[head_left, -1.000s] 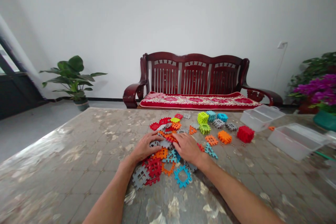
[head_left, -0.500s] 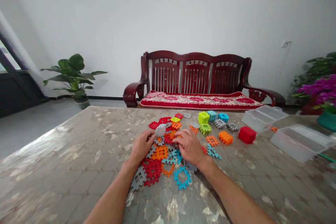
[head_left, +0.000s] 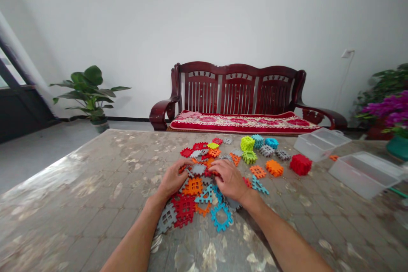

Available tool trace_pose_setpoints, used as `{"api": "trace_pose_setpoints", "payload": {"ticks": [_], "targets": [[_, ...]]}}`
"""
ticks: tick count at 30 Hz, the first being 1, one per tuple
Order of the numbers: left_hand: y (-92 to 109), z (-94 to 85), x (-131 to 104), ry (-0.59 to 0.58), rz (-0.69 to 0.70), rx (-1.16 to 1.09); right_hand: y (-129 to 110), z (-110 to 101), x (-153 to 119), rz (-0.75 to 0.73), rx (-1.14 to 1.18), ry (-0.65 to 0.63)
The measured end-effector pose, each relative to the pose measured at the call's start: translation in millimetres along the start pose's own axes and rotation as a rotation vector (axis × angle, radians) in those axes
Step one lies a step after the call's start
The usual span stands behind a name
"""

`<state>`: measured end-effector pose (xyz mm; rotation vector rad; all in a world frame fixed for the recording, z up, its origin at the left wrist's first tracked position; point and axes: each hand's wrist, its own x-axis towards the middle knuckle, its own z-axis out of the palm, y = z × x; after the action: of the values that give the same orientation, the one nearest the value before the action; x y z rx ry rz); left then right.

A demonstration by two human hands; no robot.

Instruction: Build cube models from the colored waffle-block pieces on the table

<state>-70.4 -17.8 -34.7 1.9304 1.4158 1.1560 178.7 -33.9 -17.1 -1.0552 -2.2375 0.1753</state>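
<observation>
Several flat toothed plastic pieces lie in a loose pile on the patterned table. At the pile's left side is my left hand, its fingers curled at a grey piece. My right hand rests over the right side, fingers bent, near red pieces; what its fingertips touch is hidden. Below the hands are an orange square, a red piece, a grey window piece, a light blue triangle and a blue ring-like piece.
Right of the pile stand stacks in green, orange, red, grey and blue. Two clear plastic boxes are at the right. Behind the table is a wooden bench; a potted plant stands left.
Pieces between my hands have shifted; a grey one now lies a little lower and nearer the middle. My left hand has moved slightly, and the orange triangle beyond my right hand shows more.
</observation>
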Motion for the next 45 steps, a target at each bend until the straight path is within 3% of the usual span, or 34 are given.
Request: {"api": "trace_pose_setpoints", "payload": {"ticks": [4, 6, 8, 12, 18, 24, 29, 33, 42, 45], "targets": [[-6, -5.6, 1, 0.041, -0.073, -0.042, 30, -17, 1, 0.305, 0.139, 0.101], [-10, -7.8, 2, 0.091, -0.096, 0.022, 47, -29, -3, 0.47, 0.224, 0.054], [-14, -9.3, 2, 0.146, -0.109, 0.107, 62, -42, -11, 0.536, 0.315, -0.046], [-21, -10.0, 3, 0.179, -0.137, 0.242, 74, -66, -35, 0.466, 0.309, -0.221], [-25, -9.7, 6, 0.027, -0.115, 0.352, 59, -79, -56, 0.319, 0.071, -0.341], [-36, -11.1, 9, 0.013, -0.093, 0.371, 42, -68, -54, 0.315, -0.009, -0.306], [-41, -10.8, 10, 0.029, -0.097, 0.361, 47, -64, -55, 0.37, 0.006, -0.167], [-41, -11.2, 10, 0.029, -0.098, 0.357, 51, -61, -53, 0.398, 0.067, -0.137], [-43, -11.9, 12, -0.017, -0.113, 0.389, 29, -70, -45, 0.315, -0.153, -0.377], [-45, -12.2, 12, -0.024, -0.115, 0.394, 27, -69, -46, 0.279, -0.168, -0.375]]}}
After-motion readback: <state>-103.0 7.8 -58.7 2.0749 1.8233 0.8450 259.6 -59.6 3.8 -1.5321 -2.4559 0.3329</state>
